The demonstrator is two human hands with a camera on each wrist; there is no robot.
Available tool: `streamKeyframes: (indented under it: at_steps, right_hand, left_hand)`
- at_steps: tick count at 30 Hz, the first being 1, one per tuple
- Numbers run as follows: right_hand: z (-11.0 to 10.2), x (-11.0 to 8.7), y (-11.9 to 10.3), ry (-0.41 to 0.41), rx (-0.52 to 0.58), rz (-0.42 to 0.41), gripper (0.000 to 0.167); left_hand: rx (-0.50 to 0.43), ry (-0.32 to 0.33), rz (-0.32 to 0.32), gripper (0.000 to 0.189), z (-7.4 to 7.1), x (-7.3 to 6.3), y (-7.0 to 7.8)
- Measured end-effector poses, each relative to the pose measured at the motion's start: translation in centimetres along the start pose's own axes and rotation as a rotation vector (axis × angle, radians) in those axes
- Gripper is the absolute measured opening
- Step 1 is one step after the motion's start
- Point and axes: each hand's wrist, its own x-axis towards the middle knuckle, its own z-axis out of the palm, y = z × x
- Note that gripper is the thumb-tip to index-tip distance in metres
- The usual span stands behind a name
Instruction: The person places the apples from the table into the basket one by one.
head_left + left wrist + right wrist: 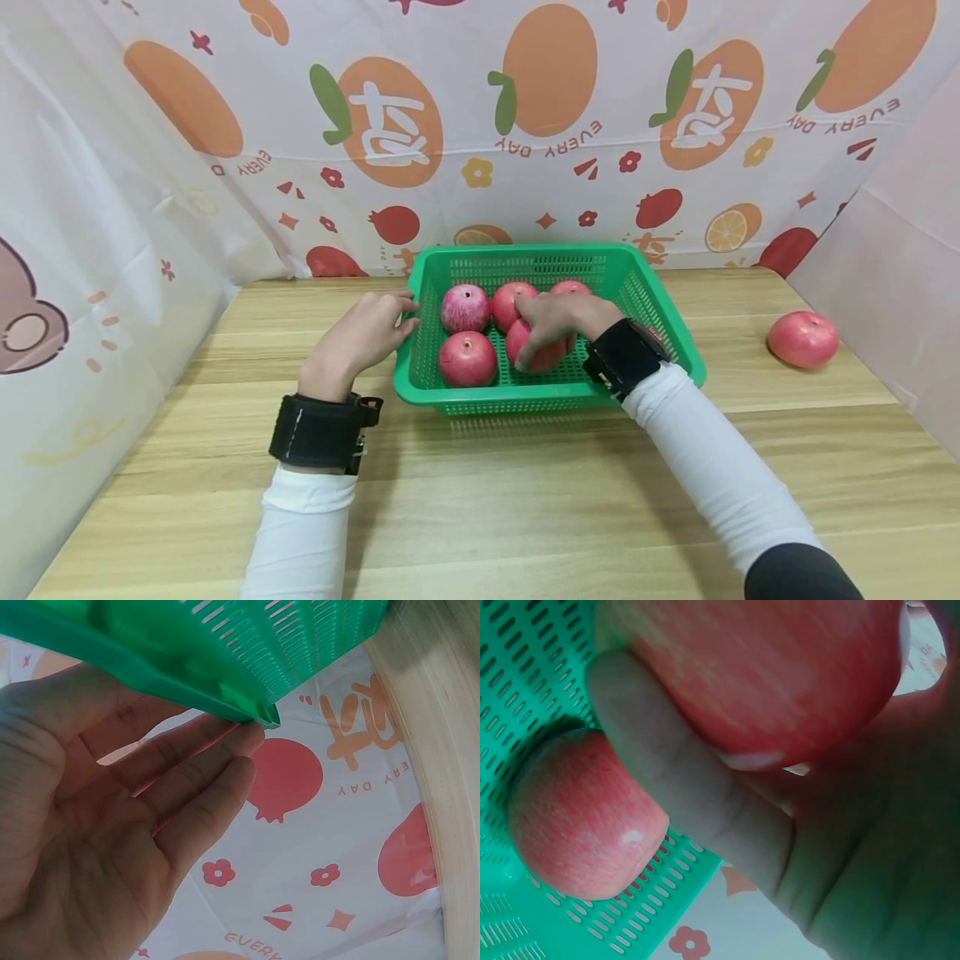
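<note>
A green plastic basket (517, 400) with slotted walls stands on the table, several red apples inside it. At its left side, my left hand (360, 333) touches the rim with nearly straight fingers. In the left wrist view its fingertips (244, 742) lie against the rim's underside. My right hand (558, 318) reaches into the basket from the right and grips an apple (542, 357), the thumb along its side in the right wrist view. Close to that hand are another apple (510, 304) at the back and a striped, purplish-red one (465, 309) further left.
One more apple (803, 339) sits on the wooden table (510, 500) to the right, outside the basket. A fruit-printed white sheet (465, 200) hangs right behind the basket. Pale sheets also line the left and right sides.
</note>
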Motion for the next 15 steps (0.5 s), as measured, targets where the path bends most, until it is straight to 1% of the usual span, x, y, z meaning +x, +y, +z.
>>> streamKeyframes:
  at_steps: [4,10,15]
  right_hand:
    - [0.39,0.31,-0.07,-0.033,0.022,0.021,0.06]
    - [0.81,0.74,-0.19,-0.046,0.034,0.038,0.057]
    - [0.84,0.87,-0.19,-0.057,0.054,0.033,0.052]
  left_hand:
    - [-0.004,0.0,-0.002,0.031,0.05,-0.03,-0.02]
    - [-0.009,-0.003,-0.001,0.031,0.08,0.02,-0.06]
    - [-0.004,-0.002,0.003,0.031,0.06,0.08,-0.09]
